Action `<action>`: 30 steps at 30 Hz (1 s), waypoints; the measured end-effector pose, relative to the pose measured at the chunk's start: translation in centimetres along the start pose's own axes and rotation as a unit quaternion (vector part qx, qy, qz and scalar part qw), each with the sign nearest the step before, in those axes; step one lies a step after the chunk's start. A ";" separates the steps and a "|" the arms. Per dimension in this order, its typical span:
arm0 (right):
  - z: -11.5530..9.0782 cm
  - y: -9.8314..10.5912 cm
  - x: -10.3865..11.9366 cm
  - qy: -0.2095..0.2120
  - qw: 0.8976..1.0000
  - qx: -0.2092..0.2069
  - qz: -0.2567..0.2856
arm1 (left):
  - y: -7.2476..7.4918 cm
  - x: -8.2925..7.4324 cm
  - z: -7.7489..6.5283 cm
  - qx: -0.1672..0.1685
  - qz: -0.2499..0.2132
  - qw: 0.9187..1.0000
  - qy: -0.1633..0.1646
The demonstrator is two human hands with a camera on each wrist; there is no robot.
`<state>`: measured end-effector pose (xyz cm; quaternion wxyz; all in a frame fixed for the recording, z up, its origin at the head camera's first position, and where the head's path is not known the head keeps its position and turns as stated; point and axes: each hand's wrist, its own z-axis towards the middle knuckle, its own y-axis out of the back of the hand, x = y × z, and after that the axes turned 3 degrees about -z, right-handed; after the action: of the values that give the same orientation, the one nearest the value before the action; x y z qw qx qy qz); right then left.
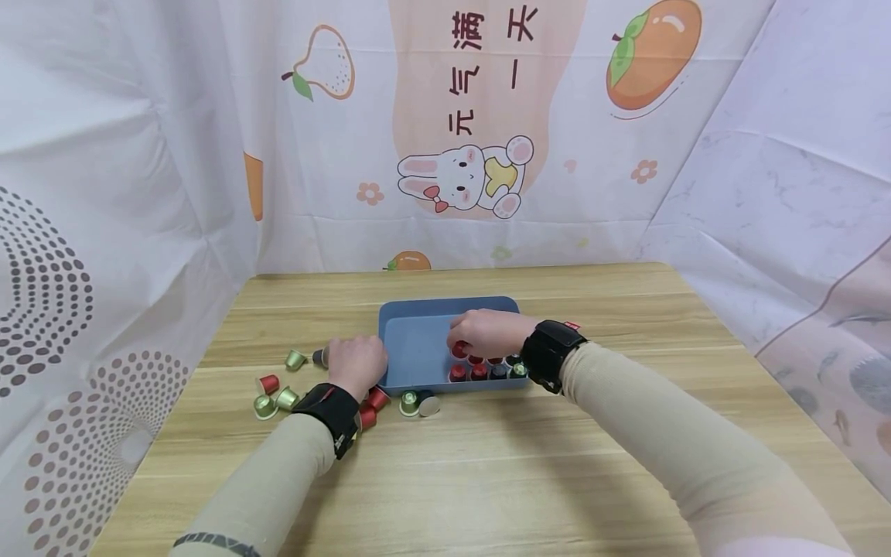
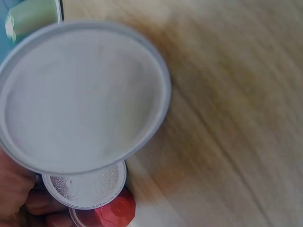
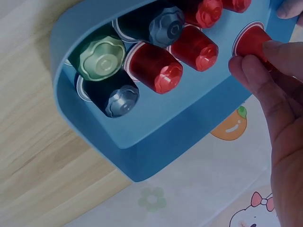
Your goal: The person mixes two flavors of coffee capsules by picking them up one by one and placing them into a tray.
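Note:
My right hand [image 1: 487, 331] pinches a red coffee capsule [image 3: 252, 40] between thumb and fingers, over the blue tray [image 1: 415, 340]. Beside it in the tray stand red capsules [image 3: 158, 71], dark capsules [image 3: 124, 101] and a green capsule [image 3: 102, 60], lids down, at the right end. Left of the tray, my left hand [image 1: 358, 362] has its fingers curled around capsules. At those fingers the left wrist view shows a silver-lidded capsule [image 2: 87, 187] and a red capsule [image 2: 117, 209]. A large pale capsule lid [image 2: 85, 97] fills the foreground, hiding much of the grip.
Loose green capsules [image 1: 287, 398] and a red capsule [image 1: 268, 384] lie on the wooden table [image 1: 452, 472] at the left. Another green capsule [image 1: 409, 402] and a grey-lidded capsule [image 1: 428, 406] sit against the tray's front edge. A printed curtain [image 1: 334, 178] hangs behind.

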<state>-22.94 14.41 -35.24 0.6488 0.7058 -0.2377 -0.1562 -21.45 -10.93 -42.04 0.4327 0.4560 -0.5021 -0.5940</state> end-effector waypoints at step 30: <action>1.8 -3.1 -0.7 -0.019 0.996 -0.023 -0.078 | -0.1 0.0 0.0 -0.004 0.002 1.000 -0.002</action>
<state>-24.04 13.40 -38.53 0.6457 0.7042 -0.1907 -0.2256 -21.51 -10.94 -42.11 0.4350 0.4520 -0.5014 -0.5959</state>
